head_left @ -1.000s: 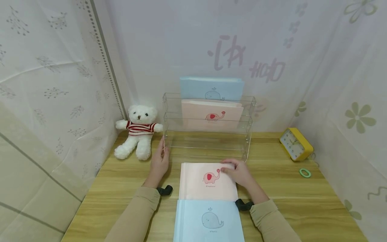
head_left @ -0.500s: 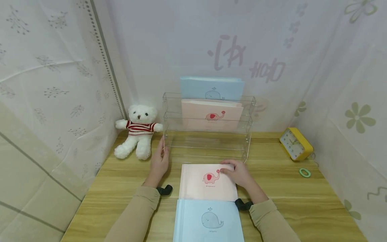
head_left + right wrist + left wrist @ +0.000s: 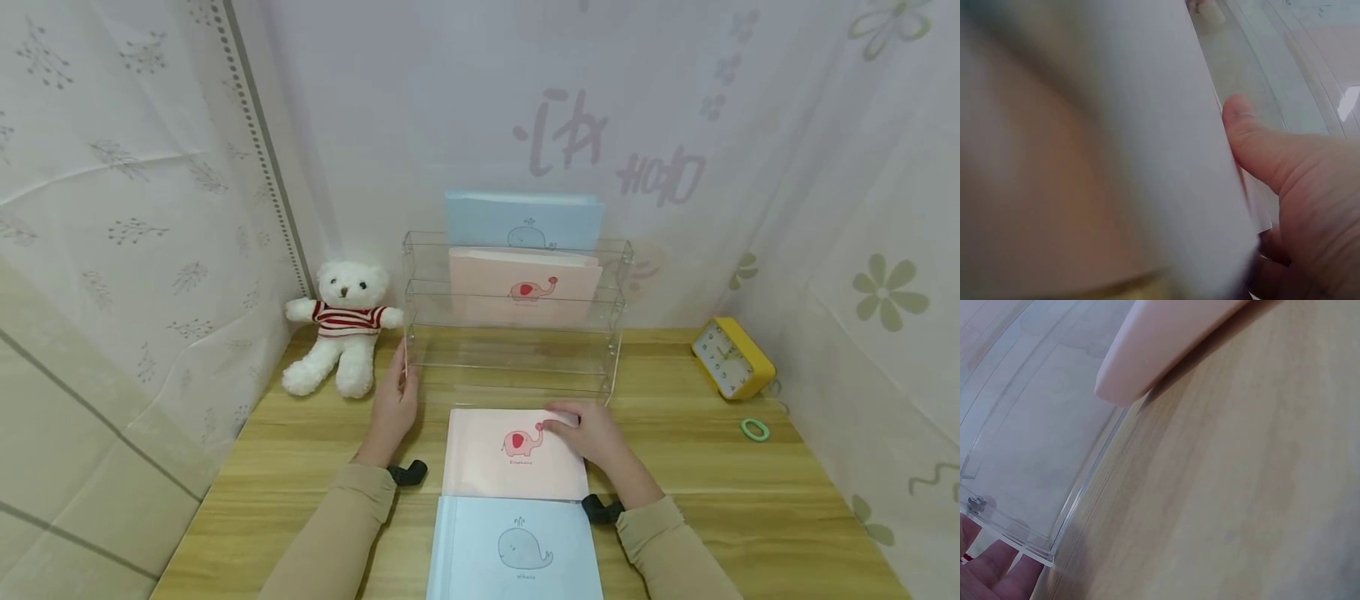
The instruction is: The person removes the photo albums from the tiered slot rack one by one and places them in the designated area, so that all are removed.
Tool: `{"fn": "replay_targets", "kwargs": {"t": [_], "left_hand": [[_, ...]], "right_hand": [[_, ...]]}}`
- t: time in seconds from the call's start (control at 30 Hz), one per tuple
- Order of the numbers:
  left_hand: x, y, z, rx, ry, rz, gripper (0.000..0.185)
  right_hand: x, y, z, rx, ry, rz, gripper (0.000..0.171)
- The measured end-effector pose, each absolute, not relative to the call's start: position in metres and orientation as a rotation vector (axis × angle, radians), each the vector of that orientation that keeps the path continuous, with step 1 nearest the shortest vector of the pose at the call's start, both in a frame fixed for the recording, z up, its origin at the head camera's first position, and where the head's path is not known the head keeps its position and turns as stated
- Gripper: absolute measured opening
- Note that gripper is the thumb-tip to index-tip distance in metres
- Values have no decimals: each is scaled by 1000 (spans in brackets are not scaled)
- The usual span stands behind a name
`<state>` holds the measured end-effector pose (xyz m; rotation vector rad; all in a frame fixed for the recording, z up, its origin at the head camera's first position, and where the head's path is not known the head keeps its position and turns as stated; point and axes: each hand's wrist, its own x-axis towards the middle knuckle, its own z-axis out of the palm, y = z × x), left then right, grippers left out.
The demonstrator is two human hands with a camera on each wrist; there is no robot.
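The wooden desk (image 3: 315,450) fills most of what I see, boxed in by pale printed curtains (image 3: 112,208). At its back stands the clear acrylic rack (image 3: 517,350), stepped in tiers. Its rear tier holds a blue whale booklet (image 3: 523,220) standing upright; the middle tier holds a pink elephant booklet (image 3: 525,285), also upright, in front of the blue one. The front, lowest tier has nothing standing in it that I can see.

Just left of the rack sits a white teddy bear (image 3: 341,325) in a red-striped shirt.

Flat on the desk, right in front of me, lies a second blue whale booklet (image 3: 517,550), and touching its far edge, between it and the rack, lies a second pink elephant booklet (image 3: 513,454).

My left hand (image 3: 396,402) is at the rack's front left corner, fingers straight and relaxed against the acrylic edge; the wrist view shows my fingertips (image 3: 997,575) touching that corner, nothing gripped.

My right hand (image 3: 592,432) is on the far right corner of the flat pink booklet. In the wrist view my thumb (image 3: 1260,147) lies along the page edge with the fingers curled beneath, so I am pinching that corner of the booklet.

Well off to the right, a yellow clock (image 3: 732,357) lies tilted near the curtain, and a small green ring (image 3: 755,429) lies just in front of it.
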<state>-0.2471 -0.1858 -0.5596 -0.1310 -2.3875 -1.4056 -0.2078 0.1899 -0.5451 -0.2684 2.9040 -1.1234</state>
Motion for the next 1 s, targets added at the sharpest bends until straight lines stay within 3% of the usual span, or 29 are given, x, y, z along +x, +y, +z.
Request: {"fn": "replay_targets", "kwargs": {"t": [0.5, 0.77, 1.0], "left_hand": [[-248, -188, -561, -111, -2403, -1441, 61], [-247, -188, -560, -131, -2400, -1463, 64], [-248, -186, -559, -132, -2402, -1462, 62]], "right_hand": [[-204, 186, -534, -117, 3036, -829, 53], [-201, 186, -516, 29, 3061, -774, 40], [-201, 180, -483, -75, 3186, -879, 34]]}}
